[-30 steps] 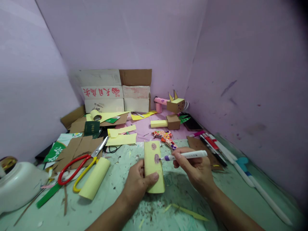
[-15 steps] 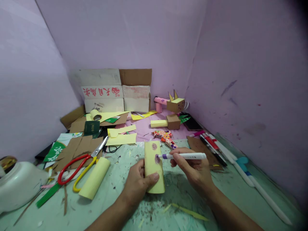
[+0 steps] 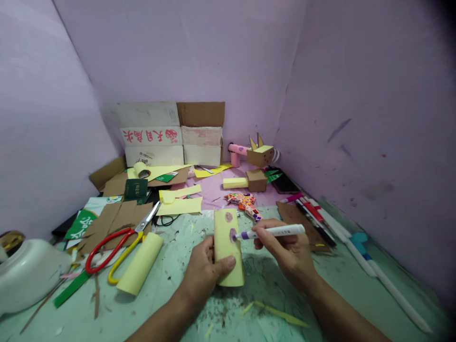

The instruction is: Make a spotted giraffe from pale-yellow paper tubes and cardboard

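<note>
A yellow paper-covered tube (image 3: pixel 224 249), somewhat flattened, stands tilted near the middle of the table. My left hand (image 3: pixel 206 268) is closed round its lower left side, thumb across the front. Two purple oval spots mark its upper face, one above the other. In my right hand (image 3: pixel 281 242) is a white marker (image 3: pixel 281 231) with a purple tip end, held like a pen. Its tip is at the lower spot's right edge; whether it touches I cannot tell. Another yellow paper tube (image 3: pixel 140 264) lies to the left, beside red-and-yellow-handled scissors (image 3: pixel 123 240).
Behind lie yellow paper pieces (image 3: pixel 180 205), a cardboard box with a yellow tube (image 3: pixel 256 181), and a pink hair dryer (image 3: pixel 235 153). Several markers (image 3: pixel 317 213) rest on brown cardboard at right. A white rounded object (image 3: pixel 32 270) stands at left. An opened carton (image 3: pixel 153 137) leans against the wall.
The marker's tip has shifted slightly right and down, and its back end a little up. The lower spot looks more filled with purple. My left hand and the tube have stayed put.
</note>
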Tool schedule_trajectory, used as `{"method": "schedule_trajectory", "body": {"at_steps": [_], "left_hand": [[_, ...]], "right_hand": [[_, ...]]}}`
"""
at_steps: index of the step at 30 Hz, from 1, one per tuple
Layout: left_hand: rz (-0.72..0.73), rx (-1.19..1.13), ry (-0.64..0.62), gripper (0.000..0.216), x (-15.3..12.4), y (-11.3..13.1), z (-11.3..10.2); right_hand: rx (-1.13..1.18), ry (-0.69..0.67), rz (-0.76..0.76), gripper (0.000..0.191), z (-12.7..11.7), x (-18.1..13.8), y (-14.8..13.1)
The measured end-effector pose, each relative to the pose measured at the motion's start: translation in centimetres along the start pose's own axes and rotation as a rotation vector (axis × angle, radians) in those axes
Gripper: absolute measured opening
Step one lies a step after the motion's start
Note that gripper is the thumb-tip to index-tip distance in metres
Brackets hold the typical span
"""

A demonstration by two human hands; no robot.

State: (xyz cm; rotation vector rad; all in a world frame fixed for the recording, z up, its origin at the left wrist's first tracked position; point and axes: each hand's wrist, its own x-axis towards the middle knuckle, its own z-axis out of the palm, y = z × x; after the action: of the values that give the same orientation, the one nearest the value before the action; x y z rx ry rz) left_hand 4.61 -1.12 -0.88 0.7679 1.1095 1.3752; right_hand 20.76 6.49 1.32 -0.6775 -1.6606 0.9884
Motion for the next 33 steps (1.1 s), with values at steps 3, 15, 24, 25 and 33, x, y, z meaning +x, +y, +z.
{"method": "schedule_trajectory", "body": {"at_steps": [3, 15, 24, 25, 33], "left_hand": [[-0.001, -0.006, -0.014, 0.061, 0.02, 0.07, 0.02], [-0.001, -0.009, -0.024, 0.062, 0.22, -0.24, -0.22], [-0.009, 0.005, -0.025, 0.061, 0.05, 0.05, -0.07], [-0.006, 0.004, -0.025, 0.061, 0.06, 0.05, -0.08], [-0.007, 0.007, -0.001, 0.061, 0.09, 0.02, -0.11]], "right_hand": [[0.044, 0.033, -0.003, 0.015, 0.12, 0.10, 0.11], [0.060, 0.060, -0.001, 0.013, -0.01, 0.05, 0.17], [0.057, 0.043, -0.016, 0.014, 0.08, 0.16, 0.20], [0.053, 0.035, -0.013, 0.014, 0.08, 0.12, 0.22], [0.018, -0.017, -0.014, 0.018, -0.08, -0.11, 0.22]]}}
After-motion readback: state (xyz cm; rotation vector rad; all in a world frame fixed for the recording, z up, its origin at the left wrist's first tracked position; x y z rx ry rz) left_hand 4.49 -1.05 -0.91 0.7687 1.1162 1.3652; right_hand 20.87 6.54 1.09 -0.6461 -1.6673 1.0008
